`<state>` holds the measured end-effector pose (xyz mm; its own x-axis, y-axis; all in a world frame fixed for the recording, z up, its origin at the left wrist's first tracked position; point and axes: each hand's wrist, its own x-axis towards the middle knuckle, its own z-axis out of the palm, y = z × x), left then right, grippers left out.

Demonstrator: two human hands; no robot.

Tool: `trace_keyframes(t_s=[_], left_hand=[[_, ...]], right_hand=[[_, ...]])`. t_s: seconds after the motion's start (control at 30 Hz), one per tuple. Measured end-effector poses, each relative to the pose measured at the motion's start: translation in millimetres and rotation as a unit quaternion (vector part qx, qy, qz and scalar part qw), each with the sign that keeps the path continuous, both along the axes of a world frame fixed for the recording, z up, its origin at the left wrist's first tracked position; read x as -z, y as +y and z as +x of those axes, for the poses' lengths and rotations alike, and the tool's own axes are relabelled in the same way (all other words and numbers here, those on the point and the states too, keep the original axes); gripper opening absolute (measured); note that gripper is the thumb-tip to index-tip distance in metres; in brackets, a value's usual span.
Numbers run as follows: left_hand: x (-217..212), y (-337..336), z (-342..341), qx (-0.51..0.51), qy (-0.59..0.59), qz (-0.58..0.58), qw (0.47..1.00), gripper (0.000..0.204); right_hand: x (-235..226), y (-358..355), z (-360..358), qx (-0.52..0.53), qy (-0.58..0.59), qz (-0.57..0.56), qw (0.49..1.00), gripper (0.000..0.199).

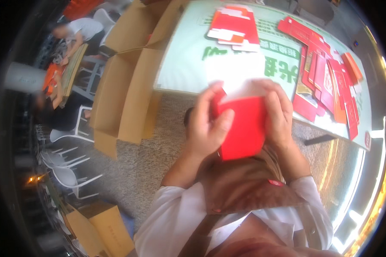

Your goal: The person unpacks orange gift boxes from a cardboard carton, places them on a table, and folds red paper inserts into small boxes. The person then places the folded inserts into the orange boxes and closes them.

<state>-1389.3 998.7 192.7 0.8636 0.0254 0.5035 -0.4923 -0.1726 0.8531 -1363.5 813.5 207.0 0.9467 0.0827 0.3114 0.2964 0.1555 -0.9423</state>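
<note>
A red paperboard box (245,128) with its white inside showing is held in front of my apron. My left hand (208,122) grips its left side, thumb lying across the red front. On the right edge, my right hand (279,113) is closed with its fingers near the top opening. A bright white flap (236,68) stands up from the top of the box, over the table's near edge. Beyond it on the table lies a stack of flat red and white cartons (236,28). What is inside the box cannot be made out.
The pale green table (180,64) carries a spread of flattened red cartons (321,81) on its right. Left of it stands an open cardboard box (131,92); another cardboard box (105,227) is at lower left. White chairs (70,176) and other people are farther left.
</note>
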Motion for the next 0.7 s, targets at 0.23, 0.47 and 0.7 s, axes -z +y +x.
trace_keyframes(t_s=[0.23, 0.47, 0.7], left_hand=[[13.1, -5.0, -12.5, 0.022, 0.081, 0.064, 0.994, 0.018], [16.8, -4.4, -6.3, 0.059, 0.089, 0.036, 0.994, 0.016], [20.2, -9.3, -2.5, 0.085, 0.06, 0.023, 0.994, 0.016]], right_hand=[[41.3, 2.9, -17.2, 0.006, 0.087, 0.027, 0.996, 0.041], [35.8, -0.6, -7.6, 0.012, 0.061, 0.039, 0.997, 0.044], [7.4, -2.2, 8.9, 0.133, 0.118, 0.129, 0.976, 0.041]])
